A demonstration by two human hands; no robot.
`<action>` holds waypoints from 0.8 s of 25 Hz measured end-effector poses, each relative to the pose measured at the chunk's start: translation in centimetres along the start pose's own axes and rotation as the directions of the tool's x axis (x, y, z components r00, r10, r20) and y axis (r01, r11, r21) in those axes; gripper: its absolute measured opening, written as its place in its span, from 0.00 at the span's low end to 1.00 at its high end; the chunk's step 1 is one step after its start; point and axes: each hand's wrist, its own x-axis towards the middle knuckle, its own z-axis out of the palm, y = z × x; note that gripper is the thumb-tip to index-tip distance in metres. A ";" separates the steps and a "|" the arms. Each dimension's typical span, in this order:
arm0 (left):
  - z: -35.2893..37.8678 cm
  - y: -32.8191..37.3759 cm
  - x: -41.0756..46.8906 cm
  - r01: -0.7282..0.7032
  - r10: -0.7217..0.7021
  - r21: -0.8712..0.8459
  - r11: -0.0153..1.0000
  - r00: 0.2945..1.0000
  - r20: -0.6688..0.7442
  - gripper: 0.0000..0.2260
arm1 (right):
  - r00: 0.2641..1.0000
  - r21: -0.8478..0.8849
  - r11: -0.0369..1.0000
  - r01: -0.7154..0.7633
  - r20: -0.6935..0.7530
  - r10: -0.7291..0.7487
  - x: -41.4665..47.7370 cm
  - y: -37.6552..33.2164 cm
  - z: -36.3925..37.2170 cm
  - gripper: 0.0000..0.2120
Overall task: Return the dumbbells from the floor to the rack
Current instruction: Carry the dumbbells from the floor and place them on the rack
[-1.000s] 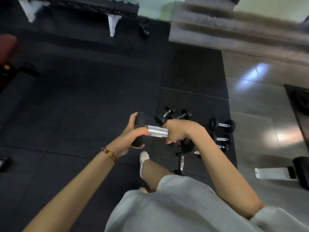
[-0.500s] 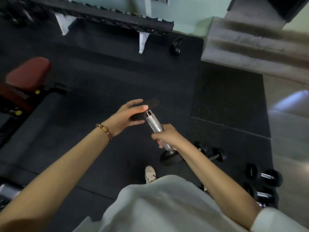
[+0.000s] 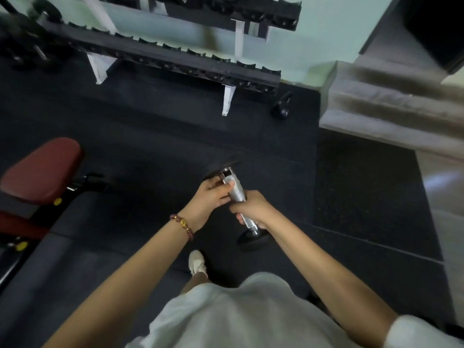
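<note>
A dumbbell (image 3: pixel 237 193) with a knurled silver handle and black heads hangs tilted in front of me, one head up and away, the other (image 3: pixel 252 241) down toward me. My right hand (image 3: pixel 252 209) grips the lower part of the handle. My left hand (image 3: pixel 213 197) holds the upper part, thumb across the metal just below the far head. The dumbbell rack (image 3: pixel 175 56), black with white legs and scalloped cradles, stands ahead along the pale green wall. Most cradles on its lower tier hold nothing.
A red padded bench (image 3: pixel 42 169) stands at the left. A black kettlebell (image 3: pixel 282 108) sits on the floor by the rack's right end. Grey steps (image 3: pixel 391 109) rise at the right. Larger dumbbells (image 3: pixel 27 43) rest on the rack's left end. Black rubber mats cover the floor.
I have walked toward the rack, which is now close and large in view. The floor dumbbells have dropped out of sight. My left hand moved from the dumbbell's head onto its handle.
</note>
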 end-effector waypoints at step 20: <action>-35.5 33.8 40.4 -0.151 0.202 0.381 0.912 0.975 -0.097 0.08 | 0.996 0.127 0.992 -0.023 0.083 0.013 44.8 -45.1 9.4 0.06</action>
